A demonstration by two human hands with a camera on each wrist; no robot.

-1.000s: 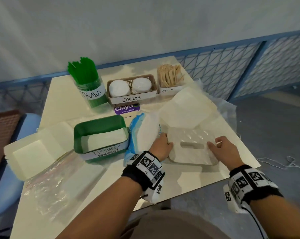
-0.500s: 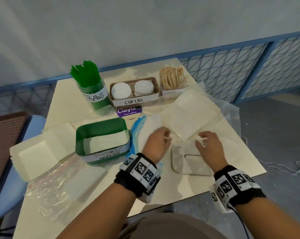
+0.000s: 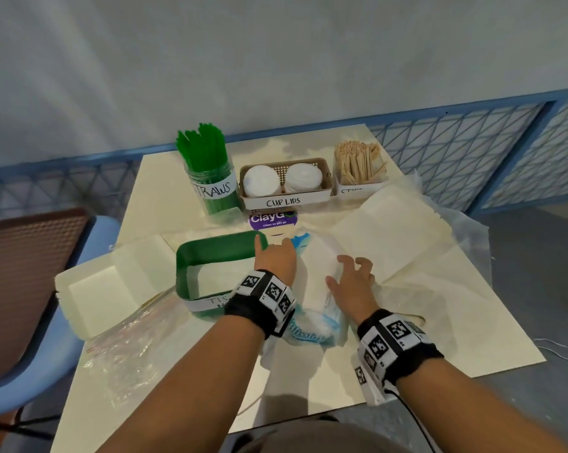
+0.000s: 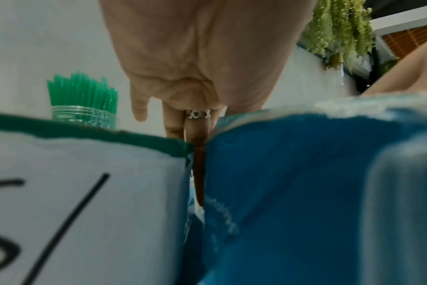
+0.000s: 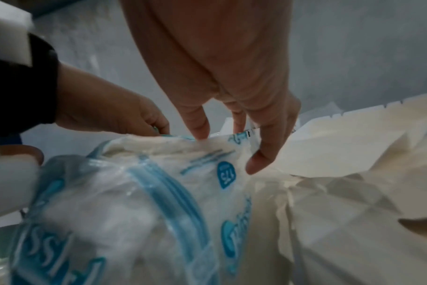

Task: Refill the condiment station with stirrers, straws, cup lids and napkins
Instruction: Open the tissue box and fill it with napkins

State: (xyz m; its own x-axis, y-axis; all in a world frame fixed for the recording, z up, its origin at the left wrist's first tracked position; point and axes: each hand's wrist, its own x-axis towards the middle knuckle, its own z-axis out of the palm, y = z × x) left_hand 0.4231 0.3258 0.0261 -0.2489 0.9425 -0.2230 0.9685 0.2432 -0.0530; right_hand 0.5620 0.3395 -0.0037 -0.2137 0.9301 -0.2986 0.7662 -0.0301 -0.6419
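Observation:
A blue-and-white napkin pack [image 3: 315, 273] lies on the table just right of the green napkin bin [image 3: 217, 250], which holds a low stack of white napkins. My left hand [image 3: 276, 259] reaches down the pack's left side, its fingers [image 4: 197, 173] in the gap between the bin [image 4: 85, 133] and the pack [image 4: 305, 173]. My right hand [image 3: 351, 279] curls over the pack's right side, fingertips [image 5: 256, 164] on the far edge of the pack [image 5: 159, 192]. At the back stand the straws jar [image 3: 210, 178], the cup lids basket [image 3: 285, 199] and the stirrers box [image 3: 357, 165].
An open white cardboard box [image 3: 96, 289] and crumpled clear plastic [image 3: 129, 338] lie at the left. Another flattened white box [image 3: 390, 237] lies at the right. A purple ClayGo packet [image 3: 272, 220] sits in front of the lids. A blue chair [image 3: 30, 354] stands left of the table.
Both hands have left the clear plastic wrapper near the front edge and moved left onto the napkin pack. The left hand's fingers went down beside the green bin.

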